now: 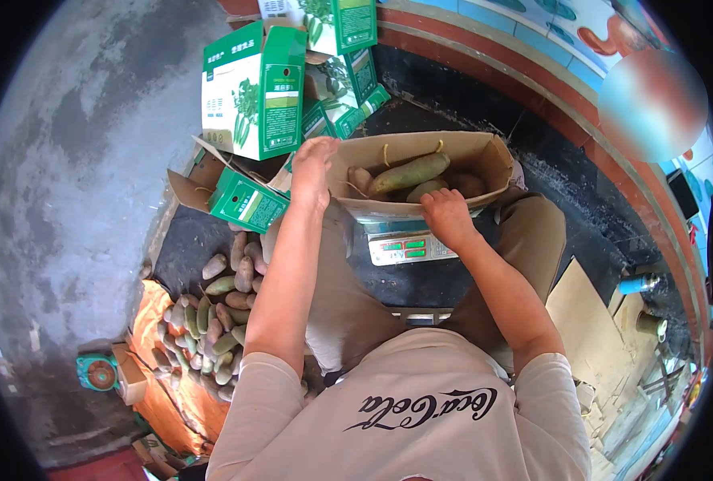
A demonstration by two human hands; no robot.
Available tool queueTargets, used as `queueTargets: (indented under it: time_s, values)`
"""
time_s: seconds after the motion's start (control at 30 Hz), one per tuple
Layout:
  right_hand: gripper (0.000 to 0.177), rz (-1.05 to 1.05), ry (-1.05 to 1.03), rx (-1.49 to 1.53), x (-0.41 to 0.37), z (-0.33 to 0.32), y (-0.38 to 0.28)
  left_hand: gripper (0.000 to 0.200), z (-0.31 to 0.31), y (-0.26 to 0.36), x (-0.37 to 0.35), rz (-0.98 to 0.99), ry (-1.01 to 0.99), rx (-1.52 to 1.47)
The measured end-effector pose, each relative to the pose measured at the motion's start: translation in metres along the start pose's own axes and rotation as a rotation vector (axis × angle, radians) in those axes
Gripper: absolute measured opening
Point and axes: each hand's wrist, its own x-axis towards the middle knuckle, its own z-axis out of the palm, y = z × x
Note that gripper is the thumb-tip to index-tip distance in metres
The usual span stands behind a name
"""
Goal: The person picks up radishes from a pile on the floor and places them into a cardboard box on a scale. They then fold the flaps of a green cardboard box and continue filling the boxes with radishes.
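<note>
Just behind the box (485, 156) in left hand (312, 172) and right hand (446, 215), cartons (254, 92) crowd.

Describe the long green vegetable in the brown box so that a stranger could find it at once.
Find the open brown cardboard box that sits on the scale, with the left hand and right hand at its rim. Inside lies the long green vegetable, slanted on top; its neighbours are all shorter, most brownish.
</note>
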Motion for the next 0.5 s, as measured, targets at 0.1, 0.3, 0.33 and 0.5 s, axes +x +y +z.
queueTargets:
  time_s: [0.1, 0.3, 0.33, 0.5]
  values:
    - [0.011, -0.013, -0.013, 0.03, 0.002, -0.001, 0.002, 0.02, -0.013, -0.004, -0.006, -0.024, 0.015, 0.014]
    - [0.023, 0.083, -0.299, 0.001, 0.037, -0.038, 0.02, 0.017, -0.013, -0.015, -0.009, 0.086, -0.1, 0.192]
    - [0.024, 0.12, -0.367, -0.036, 0.055, -0.054, 0.02, 0.016, -0.011, -0.017, -0.011, 0.12, -0.117, 0.241]
    - [0.024, 0.165, -0.287, -0.087, 0.105, -0.085, 0.045, 0.023, 0.0, -0.025, -0.018, 0.308, -0.29, 0.756]
